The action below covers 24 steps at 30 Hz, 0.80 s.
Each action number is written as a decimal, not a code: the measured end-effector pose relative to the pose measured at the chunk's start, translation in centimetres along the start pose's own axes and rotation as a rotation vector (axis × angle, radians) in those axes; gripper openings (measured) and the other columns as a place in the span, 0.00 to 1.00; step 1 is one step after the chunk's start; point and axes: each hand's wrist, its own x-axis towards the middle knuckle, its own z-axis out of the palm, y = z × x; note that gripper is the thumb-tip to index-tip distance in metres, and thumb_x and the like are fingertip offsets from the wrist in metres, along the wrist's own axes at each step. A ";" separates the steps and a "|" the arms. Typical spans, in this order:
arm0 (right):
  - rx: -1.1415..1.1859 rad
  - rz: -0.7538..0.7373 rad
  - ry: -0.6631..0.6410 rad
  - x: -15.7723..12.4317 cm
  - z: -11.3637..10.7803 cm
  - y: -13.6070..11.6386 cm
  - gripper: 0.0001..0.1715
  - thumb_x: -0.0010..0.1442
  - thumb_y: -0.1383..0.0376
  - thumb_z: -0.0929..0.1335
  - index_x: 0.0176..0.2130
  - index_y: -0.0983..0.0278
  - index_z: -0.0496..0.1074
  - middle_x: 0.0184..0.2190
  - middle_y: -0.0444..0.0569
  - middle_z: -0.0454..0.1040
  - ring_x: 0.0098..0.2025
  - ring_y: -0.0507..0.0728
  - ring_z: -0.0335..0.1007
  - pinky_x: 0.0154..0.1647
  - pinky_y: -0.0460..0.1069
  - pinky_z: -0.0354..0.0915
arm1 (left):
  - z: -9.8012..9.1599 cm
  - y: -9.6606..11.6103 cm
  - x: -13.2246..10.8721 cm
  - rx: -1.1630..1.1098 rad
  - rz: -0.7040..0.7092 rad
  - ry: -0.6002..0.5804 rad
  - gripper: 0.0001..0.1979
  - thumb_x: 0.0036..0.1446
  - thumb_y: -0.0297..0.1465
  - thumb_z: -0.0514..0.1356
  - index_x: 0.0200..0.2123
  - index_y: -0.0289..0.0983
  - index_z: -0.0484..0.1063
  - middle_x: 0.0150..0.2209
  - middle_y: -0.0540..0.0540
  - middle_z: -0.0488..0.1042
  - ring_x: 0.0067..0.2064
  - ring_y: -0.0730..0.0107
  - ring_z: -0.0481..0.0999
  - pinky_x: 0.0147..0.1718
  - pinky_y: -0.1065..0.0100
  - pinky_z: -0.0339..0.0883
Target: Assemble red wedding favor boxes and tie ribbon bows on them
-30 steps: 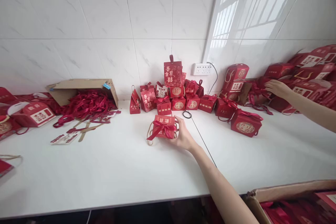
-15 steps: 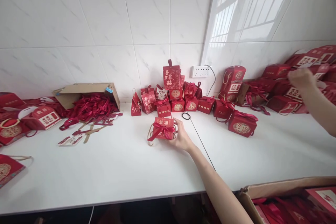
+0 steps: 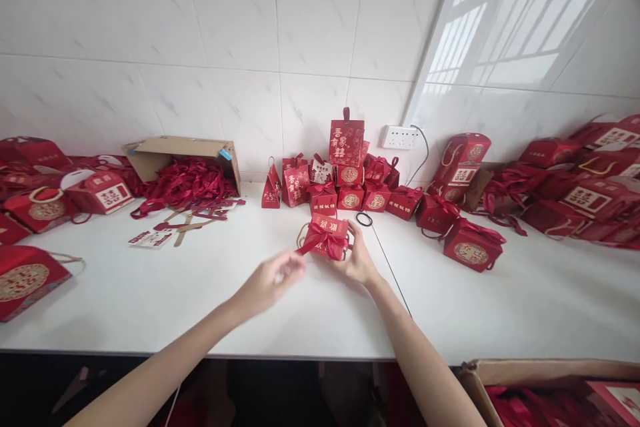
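We're clasping the box (image 3: 334,223) in front of the stack (image 3: 349,177) with our right hand (image 3: 360,261), our left hand (image 3: 273,282) half-curled beside it — grasp unclear — risking a loosened bow (image 3: 326,241) from any snag.

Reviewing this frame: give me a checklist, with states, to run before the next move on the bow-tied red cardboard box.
1. Box held: ok; the right hand holds the bow-tied red cardboard box at its right side.
2. Bow in place: ok; the shiny red ribbon bow sits across the box.
3. Left hand gripping the ribbon: cannot tell; blurred, close to the bow's loose tail.
4. Black ring not under the box: ok; it lies behind the right hand.
5. Loose dark-red ribbons contained: not ok; they spill from the brown cardboard carton.
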 end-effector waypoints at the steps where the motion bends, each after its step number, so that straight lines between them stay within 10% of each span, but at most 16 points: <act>1: -0.012 0.000 0.007 0.0 0.0 0.0 0.51 0.45 0.58 0.72 0.59 0.55 0.42 0.58 0.58 0.54 0.60 0.69 0.56 0.52 0.65 0.64 | 0.4 -0.3 1.4 -0.008 -0.015 0.027 0.10 0.57 0.37 0.57 0.40 0.39 0.70 0.41 0.46 0.73 0.41 0.68 0.73 0.40 0.65 0.70; 7: -0.030 0.038 -0.014 0.0 -0.1 0.7 0.52 0.46 0.60 0.71 0.60 0.52 0.39 0.59 0.56 0.51 0.61 0.69 0.55 0.50 0.64 0.66 | 4.4 -3.1 7.4 -0.131 0.015 0.066 0.10 0.53 0.36 0.57 0.37 0.38 0.69 0.41 0.45 0.70 0.41 0.67 0.73 0.35 0.67 0.69; 19: -0.124 0.010 -0.092 -0.1 -0.3 0.4 0.54 0.45 0.65 0.70 0.62 0.58 0.39 0.60 0.62 0.50 0.61 0.69 0.55 0.50 0.63 0.65 | 4.7 -4.4 5.2 -0.333 -0.212 0.084 0.12 0.51 0.37 0.60 0.35 0.37 0.64 0.35 0.47 0.70 0.33 0.72 0.72 0.31 0.70 0.69; 24: -0.171 -0.006 -0.107 0.0 -0.3 0.1 0.54 0.46 0.65 0.71 0.62 0.59 0.38 0.61 0.61 0.49 0.63 0.70 0.50 0.50 0.63 0.66 | 4.9 -4.5 4.7 -0.104 0.237 0.258 0.05 0.56 0.27 0.57 0.29 0.38 0.63 0.31 0.50 0.68 0.31 0.75 0.69 0.29 0.73 0.65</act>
